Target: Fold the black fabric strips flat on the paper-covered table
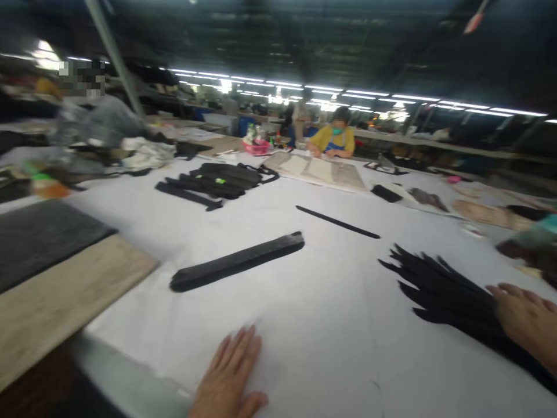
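My left hand (230, 374) lies flat on the white table surface (313, 342) near the front edge, fingers stretched out, holding nothing. At the right, my right hand (528, 316) rests on a fanned bundle of black strips (456, 296); its fingers reach over the strips and are a little blurred. A thick stacked black strip (239, 261) lies diagonally in the middle, beyond my left hand and touched by neither hand. Farther back is a single thin black strip (337, 222).
Black pieces (217, 180) lie in rows at the back left, near a pink basket (256, 147). Dark and beige boards (65, 290) border the left side. A person in yellow (333, 139) sits across the table. Brown and beige pieces (491, 213) lie at the right.
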`<state>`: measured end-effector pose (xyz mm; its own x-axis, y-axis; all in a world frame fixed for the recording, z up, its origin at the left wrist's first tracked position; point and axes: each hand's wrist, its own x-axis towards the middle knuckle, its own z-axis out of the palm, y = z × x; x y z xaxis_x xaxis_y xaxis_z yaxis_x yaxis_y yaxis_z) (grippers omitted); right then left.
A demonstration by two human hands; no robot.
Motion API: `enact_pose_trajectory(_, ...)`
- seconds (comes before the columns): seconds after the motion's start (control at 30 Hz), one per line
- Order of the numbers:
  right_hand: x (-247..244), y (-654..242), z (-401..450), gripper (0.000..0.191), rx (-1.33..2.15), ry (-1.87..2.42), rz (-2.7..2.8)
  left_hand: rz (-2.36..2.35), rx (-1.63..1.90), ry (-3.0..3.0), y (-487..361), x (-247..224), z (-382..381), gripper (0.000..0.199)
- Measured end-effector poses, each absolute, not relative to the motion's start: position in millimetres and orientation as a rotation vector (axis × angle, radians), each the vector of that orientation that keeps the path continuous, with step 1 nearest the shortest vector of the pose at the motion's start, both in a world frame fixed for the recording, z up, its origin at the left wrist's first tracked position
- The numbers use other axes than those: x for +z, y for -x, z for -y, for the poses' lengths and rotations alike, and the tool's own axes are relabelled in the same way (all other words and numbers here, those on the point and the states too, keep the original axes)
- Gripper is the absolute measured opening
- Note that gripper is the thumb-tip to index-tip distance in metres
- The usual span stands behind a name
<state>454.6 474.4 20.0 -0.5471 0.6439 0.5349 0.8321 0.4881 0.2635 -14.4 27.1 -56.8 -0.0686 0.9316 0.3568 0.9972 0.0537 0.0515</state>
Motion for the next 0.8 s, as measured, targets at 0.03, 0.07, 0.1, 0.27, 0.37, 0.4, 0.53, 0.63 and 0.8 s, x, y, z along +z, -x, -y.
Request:
enact_pose_trajectory(0.03, 10.2, -434.5, -478.6, 0.032, -0.688, 1.083, 2.412, 2.198, -0.340, 2.019, 7.6, -50.7, -31.7, 0.073)
enact_pose_trajectory(0.07, 1.9, -409.8, -479.3, 0.032, -0.662, 0.964, 2.447, 2.318, -0.283, 2.054, 2.1, -44.9, -37.8, 0.076)
enact_pose_trajectory(0.1, -4.5, -381.6, -475.9, 0.032, -0.632, 0.866, 2.500, 2.440, -0.254, 2.063, -2.2, -39.9, -44.4, 0.077)
enact_pose_trajectory(0.27, -10.5, -223.5, -405.9, 0.037, -0.431, 0.497, 2.696, 2.704, -0.375, 2.093, -14.1, -29.2, -61.9, 0.073)
enact_pose_trajectory(0.37, -4.5, -140.2, -344.2, 0.031, -0.251, 0.274, 2.738, 2.724, -0.444, 2.117, -17.6, -30.4, -59.5, 0.073)
enact_pose_trajectory(0.4, -2.3, -116.1, -323.5, 0.030, -0.175, 0.217, 2.757, 2.728, -0.469, 2.128, -18.5, -30.9, -58.2, 0.073)
enact_pose_trajectory(0.53, 4.1, -36.2, -251.2, 0.021, 0.048, -0.028, 2.835, 2.767, -0.615, 2.138, -20.1, -29.0, -56.3, 0.077)
enact_pose_trajectory(0.63, 3.7, 8.8, -216.7, 0.017, 0.001, -0.115, 2.895, 2.842, -0.709, 2.145, -18.3, -22.3, -56.8, 0.079)
enact_pose_trajectory(0.8, -4.4, 52.8, -196.3, 0.031, -0.204, -0.189, 2.980, 2.856, -0.976, 2.030, -14.7, -12.3, -47.2, 0.056)
